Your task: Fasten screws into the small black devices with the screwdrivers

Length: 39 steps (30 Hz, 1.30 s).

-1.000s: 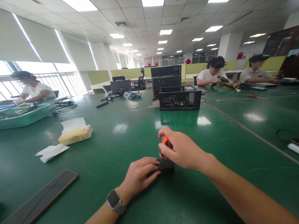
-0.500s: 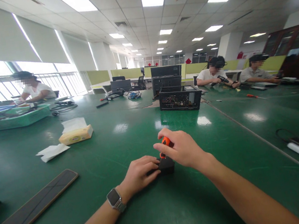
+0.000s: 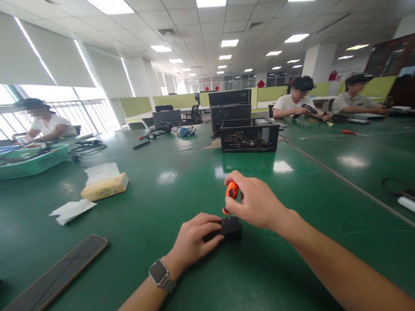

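Observation:
A small black box [image 3: 232,229] rests on the green tabletop. My left hand [image 3: 198,235], with a watch on its wrist, grips the left side of the box, its fingers covering that end. Above it, my right hand [image 3: 256,201] is closed around the orange and black handle of a screwdriver [image 3: 231,191]. The screwdriver leans slightly, and its thin shaft points down at the top of the box. I cannot make out the exact spot where the tip meets it.
A black computer case [image 3: 249,137] stands ahead. To the left are a tissue pack [image 3: 105,187], a loose tissue [image 3: 71,211], a long dark panel [image 3: 51,285] and a green basket [image 3: 30,164]. Another screwdriver [image 3: 352,132] lies at the right. Several people sit around the table.
My right hand has turned on the screwdriver handle, its fingers shifting slightly up and to the right, so more of the orange handle shows. My left hand and the box stay in place.

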Tool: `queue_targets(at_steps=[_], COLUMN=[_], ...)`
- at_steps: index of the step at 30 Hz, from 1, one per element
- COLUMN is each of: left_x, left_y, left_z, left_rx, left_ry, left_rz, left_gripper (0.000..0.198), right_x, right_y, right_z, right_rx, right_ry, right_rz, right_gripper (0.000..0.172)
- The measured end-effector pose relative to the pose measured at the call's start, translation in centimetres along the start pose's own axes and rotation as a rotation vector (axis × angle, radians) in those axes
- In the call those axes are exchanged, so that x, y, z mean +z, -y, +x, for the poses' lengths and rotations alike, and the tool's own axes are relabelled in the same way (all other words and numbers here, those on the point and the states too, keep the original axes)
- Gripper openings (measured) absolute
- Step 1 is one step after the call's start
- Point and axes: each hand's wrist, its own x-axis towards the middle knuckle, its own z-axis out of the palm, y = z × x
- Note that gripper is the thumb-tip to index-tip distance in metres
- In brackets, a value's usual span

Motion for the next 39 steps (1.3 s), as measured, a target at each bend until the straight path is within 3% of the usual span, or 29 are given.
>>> queue_targets(at_steps=[5, 9, 15, 21, 25, 31, 39], left_x=[0.2, 0.3, 0.4, 0.2, 0.2, 0.4, 1.2], left_y=[0.2, 0.4, 0.5, 0.3, 0.3, 0.1, -0.4], left_z=[-0.2, -0.4, -0.4, -0.2, -0.2, -0.3, 0.3], left_rx=[-0.019, -0.033, -0.033, -0.022, -0.027, -0.058, -0.104], left_ry=[0.011, 0.03, 0.036, 0.01, 0.018, 0.011, -0.061], left_rz=[0.007, 0.01, 0.01, 0.015, 0.008, -0.029, -0.194], left_gripper=[0.017, 0.019, 0.019, 0.018, 0.018, 0.022, 0.017], right_x=[0.1, 0.3, 0.3, 0.1, 0.3, 0.4, -0.8], right_y=[0.3, 0.2, -0.1, 0.0, 0.1, 0.0, 0.7], right_z=[-0.1, 0.0, 0.1, 0.1, -0.1, 0.1, -0.3], right_rx=[-0.024, -0.008, -0.041, -0.065, -0.037, -0.055, -0.125], right_ry=[0.005, 0.014, 0.05, 0.044, 0.036, 0.043, 0.087], right_rz=[-0.032, -0.054, 0.027, 0.054, 0.04, 0.049, 0.091], right_gripper=[0.017, 0.026, 0.016, 0.014, 0.023, 0.017, 0.035])
